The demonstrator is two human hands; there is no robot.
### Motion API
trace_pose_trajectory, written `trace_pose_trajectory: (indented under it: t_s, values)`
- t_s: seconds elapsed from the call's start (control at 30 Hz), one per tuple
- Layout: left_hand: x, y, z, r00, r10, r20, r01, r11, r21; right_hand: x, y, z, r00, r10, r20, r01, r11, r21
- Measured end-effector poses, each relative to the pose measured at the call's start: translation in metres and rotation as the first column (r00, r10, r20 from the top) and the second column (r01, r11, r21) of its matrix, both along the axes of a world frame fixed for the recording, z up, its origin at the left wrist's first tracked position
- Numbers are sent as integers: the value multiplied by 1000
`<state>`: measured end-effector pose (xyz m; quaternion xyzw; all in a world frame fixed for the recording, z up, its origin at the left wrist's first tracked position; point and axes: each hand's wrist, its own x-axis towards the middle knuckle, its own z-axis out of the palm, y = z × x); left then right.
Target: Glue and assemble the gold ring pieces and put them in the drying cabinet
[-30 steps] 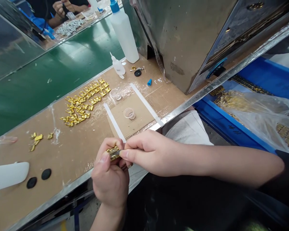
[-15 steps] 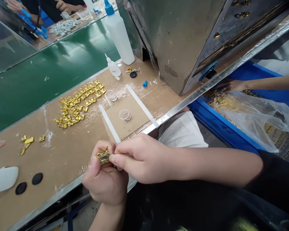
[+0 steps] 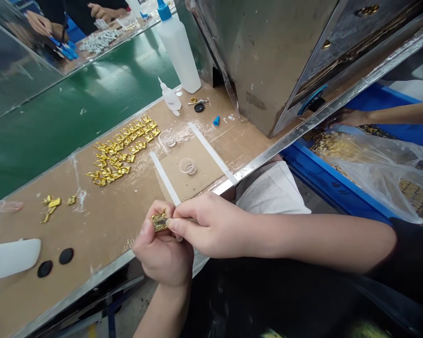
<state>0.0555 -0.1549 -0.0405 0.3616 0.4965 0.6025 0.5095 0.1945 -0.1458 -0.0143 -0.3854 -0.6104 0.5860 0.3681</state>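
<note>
Near the bench's front edge, my left hand (image 3: 165, 253) is closed around a small shiny gold metal piece (image 3: 159, 222) with a wavy rim. My right hand (image 3: 207, 227) is pinched against that piece from the right, thumb and forefinger together; whatever lies between them is mostly hidden. Beyond my hands, a clear small cup (image 3: 187, 166) rests on a cardboard mat (image 3: 172, 183) edged with white tape strips. Several gold pieces with rings (image 3: 118, 150) lie in rows on the bench to the left of the mat.
A small dropper bottle (image 3: 169, 97) and a large blue-capped bottle (image 3: 181, 54) stand at the back, beside a metal cabinet (image 3: 264, 56). Black discs (image 3: 66, 256) lie at left. At right, a co-worker's hand (image 3: 350, 117) reaches into a blue crate (image 3: 324, 180).
The view has shifted slightly, so the bench things appear further right. Both my hands keep the same hold on the gold piece.
</note>
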Motion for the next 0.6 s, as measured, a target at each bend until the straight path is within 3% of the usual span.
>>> trace_pose_trajectory:
  t_s: [0.13,0.33,0.43,0.53,0.6]
  values:
    - [4,3,-2,998,-49,-50,54,995,83,-3,4,-5,997,15,-76,-24,993,-116]
    - [10,14,0,997,-57,-58,60,996,60,-5,14,-21,989,-42,-141,13,980,-200]
    - [6,16,3,992,-119,-50,114,990,-86,-2,14,-26,976,-24,-216,-32,967,-252]
    - [-2,14,-2,980,-195,-41,174,937,-302,7,9,-32,960,14,-279,-105,944,-312]
    - [-9,14,-8,984,-172,53,179,906,-383,19,4,-36,971,11,-238,-81,955,-287]
